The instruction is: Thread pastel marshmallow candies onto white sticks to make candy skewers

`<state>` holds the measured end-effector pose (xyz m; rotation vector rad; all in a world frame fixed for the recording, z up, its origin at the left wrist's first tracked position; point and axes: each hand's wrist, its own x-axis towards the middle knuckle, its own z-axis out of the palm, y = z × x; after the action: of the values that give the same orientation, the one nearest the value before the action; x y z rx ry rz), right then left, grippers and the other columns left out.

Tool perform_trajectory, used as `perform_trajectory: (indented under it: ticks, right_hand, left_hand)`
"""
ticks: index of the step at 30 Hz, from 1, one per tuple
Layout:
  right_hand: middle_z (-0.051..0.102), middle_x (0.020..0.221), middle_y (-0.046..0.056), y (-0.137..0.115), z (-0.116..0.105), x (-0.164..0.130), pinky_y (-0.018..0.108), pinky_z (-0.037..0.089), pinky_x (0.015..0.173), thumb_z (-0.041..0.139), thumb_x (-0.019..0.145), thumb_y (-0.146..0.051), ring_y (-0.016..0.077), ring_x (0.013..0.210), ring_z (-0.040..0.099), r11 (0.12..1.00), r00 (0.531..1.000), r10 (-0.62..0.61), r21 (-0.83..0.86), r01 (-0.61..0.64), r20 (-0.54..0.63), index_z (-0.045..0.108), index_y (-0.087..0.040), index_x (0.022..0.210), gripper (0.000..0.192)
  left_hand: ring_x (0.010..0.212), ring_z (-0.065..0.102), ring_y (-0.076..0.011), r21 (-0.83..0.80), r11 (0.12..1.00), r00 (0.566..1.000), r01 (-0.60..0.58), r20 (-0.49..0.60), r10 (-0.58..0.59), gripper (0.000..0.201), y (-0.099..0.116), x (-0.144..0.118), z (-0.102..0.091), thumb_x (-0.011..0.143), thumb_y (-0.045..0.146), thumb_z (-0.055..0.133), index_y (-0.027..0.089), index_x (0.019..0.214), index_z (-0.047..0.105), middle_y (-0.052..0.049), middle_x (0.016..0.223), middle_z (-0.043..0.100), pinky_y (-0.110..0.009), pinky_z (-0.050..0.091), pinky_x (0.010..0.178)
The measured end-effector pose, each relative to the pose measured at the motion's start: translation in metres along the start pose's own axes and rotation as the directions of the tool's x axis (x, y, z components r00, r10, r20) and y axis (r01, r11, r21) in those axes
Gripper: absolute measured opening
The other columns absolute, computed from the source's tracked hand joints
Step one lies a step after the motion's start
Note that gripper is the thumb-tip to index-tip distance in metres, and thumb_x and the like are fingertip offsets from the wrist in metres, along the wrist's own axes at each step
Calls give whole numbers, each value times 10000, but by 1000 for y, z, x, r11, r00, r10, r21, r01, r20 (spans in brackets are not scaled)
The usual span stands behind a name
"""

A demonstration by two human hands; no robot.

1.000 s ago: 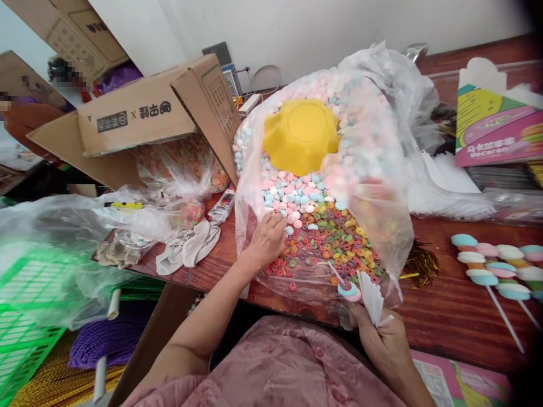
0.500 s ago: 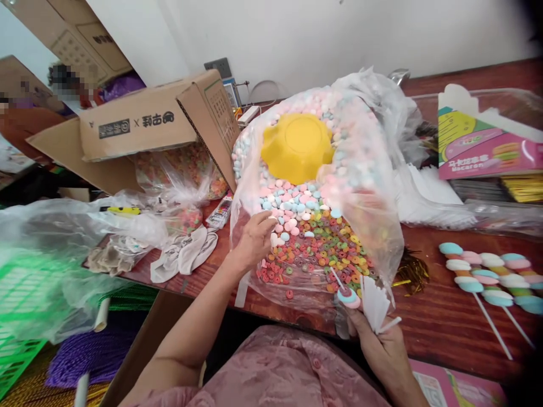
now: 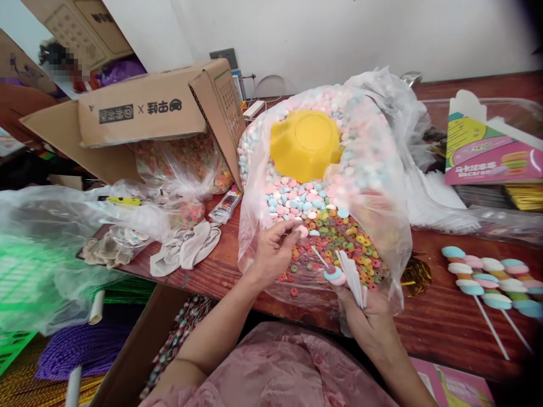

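Note:
Pinched between thumb and fingers of my left hand (image 3: 276, 251) is a pink marshmallow (image 3: 302, 231), held above the candy. My right hand (image 3: 368, 316) is closed around a bundle of white sticks (image 3: 353, 278). One stick in it points up to the left and carries a blue-and-pink marshmallow (image 3: 335, 276) with a reddish gummy ring on top. Under both hands lies an open clear plastic bag (image 3: 250, 243) with pastel marshmallows (image 3: 292, 198) towards the back and colourful gummy rings (image 3: 352, 243) in front. A yellow wavy-edged bowl (image 3: 305, 146) rests upside down on the marshmallows.
Finished-looking marshmallow skewers (image 3: 483, 277) lie at the right. Behind them stands a pink macaron box (image 3: 487, 147). An open carton (image 3: 139, 113) with bagged gummies is at the left, near grey gloves (image 3: 185, 249). Purple twisted cords (image 3: 78, 350) hang low at the left.
My left hand has lifted off the marshmallow pile with a pink one and come right, towards the stick. My right hand has moved slightly up and left.

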<state>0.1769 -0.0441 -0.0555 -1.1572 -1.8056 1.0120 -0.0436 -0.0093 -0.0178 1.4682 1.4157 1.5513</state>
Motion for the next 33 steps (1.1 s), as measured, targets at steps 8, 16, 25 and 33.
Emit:
perform_trajectory:
  ticks: [8, 16, 25, 33]
  right_hand:
    - [664, 675, 3, -10, 1, 14, 244, 481, 576, 535, 963, -350, 164, 584, 589, 994, 998, -62, -91, 59, -29, 754, -192, 887, 282]
    - [692, 699, 12, -6, -1, 2, 266, 517, 633, 508, 957, -321, 184, 620, 627, 992, 999, -36, -123, 41, 40, 769, -196, 993, 291]
    - [603, 596, -7, -12, 4, 1, 233, 424, 523, 464, 970, -354, 144, 514, 501, 981, 999, -31, -191, 35, 25, 714, -182, 800, 347]
    - [529, 575, -15, -17, 12, -12, 233, 390, 551, 500, 991, -350, 131, 549, 453, 997, 997, -67, -36, 65, -47, 591, -193, 668, 371]
  left_hand:
    - [1113, 702, -209, -195, 977, 996, 83, -26, -90, 194, 11, -23, 5, 864, 240, 711, 210, 1039, 789, -72, 1144, 767, -356, 557, 1025]
    - [1151, 685, -208, -221, 971, 995, 91, -27, -100, 205, 3, -29, 9, 870, 246, 717, 219, 1063, 779, -74, 1159, 760, -382, 538, 1058]
    - [976, 742, -171, -40, 971, 967, -236, -107, 231, 165, 2, -30, 15, 855, 174, 746, 217, 1012, 772, -68, 1052, 784, -328, 619, 902]
    - [976, 750, -176, 154, 859, 870, -489, 12, 493, 258, -2, -32, 10, 888, 57, 659, 209, 1080, 743, -87, 1037, 787, -326, 629, 872]
